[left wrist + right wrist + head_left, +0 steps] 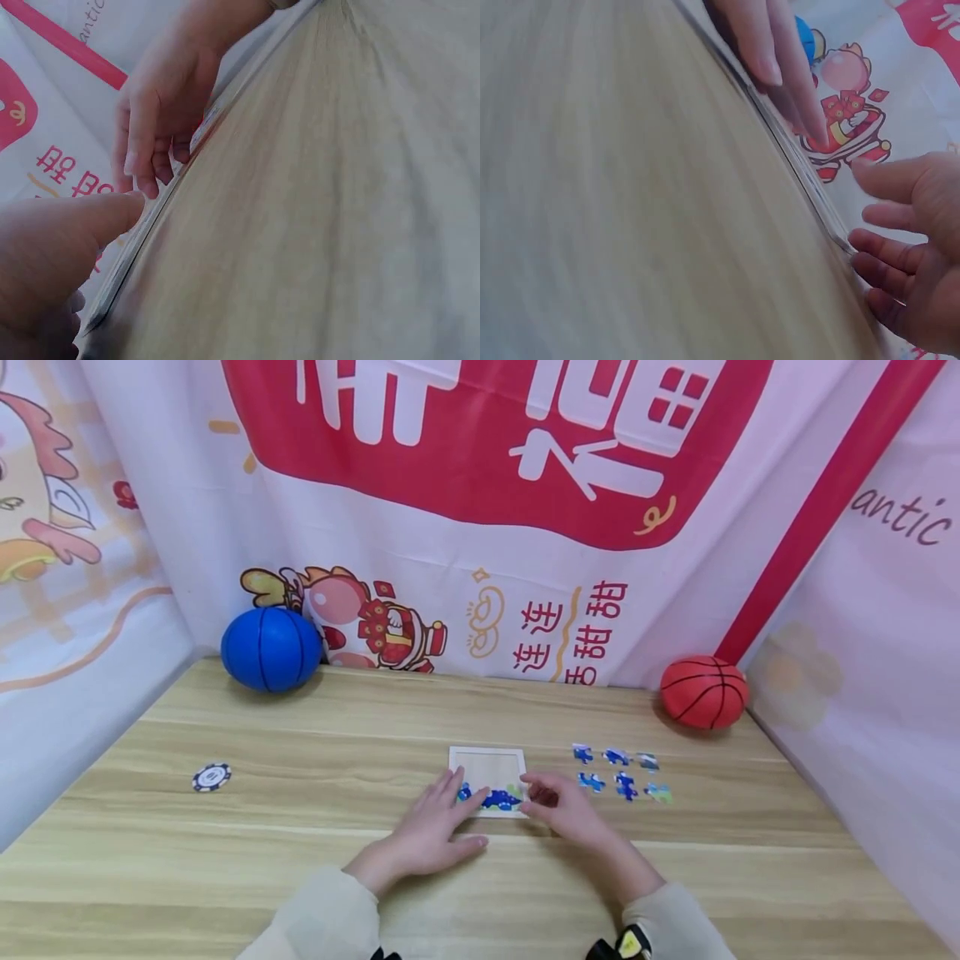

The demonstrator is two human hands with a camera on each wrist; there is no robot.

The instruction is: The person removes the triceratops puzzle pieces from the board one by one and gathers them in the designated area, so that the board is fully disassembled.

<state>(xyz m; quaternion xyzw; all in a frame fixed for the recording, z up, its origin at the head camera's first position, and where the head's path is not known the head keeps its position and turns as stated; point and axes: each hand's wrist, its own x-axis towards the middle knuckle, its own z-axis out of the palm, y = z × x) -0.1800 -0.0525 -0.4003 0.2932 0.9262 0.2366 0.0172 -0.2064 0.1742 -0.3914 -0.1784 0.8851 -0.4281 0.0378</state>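
A small white-rimmed puzzle frame [486, 750] lies on the table, with joined blue and green jigsaw pieces [501, 800] along its near side. My left hand [431, 831] rests over the frame's left and near edges, its fingers spread and nearly straight, covering part of the pieces. At the right edge is my right hand [567, 810], fingers loosely bent, thumb apart from the index finger. In the right wrist view, the fingertips [870, 262] of that hand are right at the frame's corner, and nothing shows between them.
Several loose jigsaw pieces [626, 787] lie in two rows to the right of the frame. A poker chip [212, 777] is at the left. A blue ball [272, 650] and a red ball [705, 692] stand at the back corners, before the printed curtain [465, 552].
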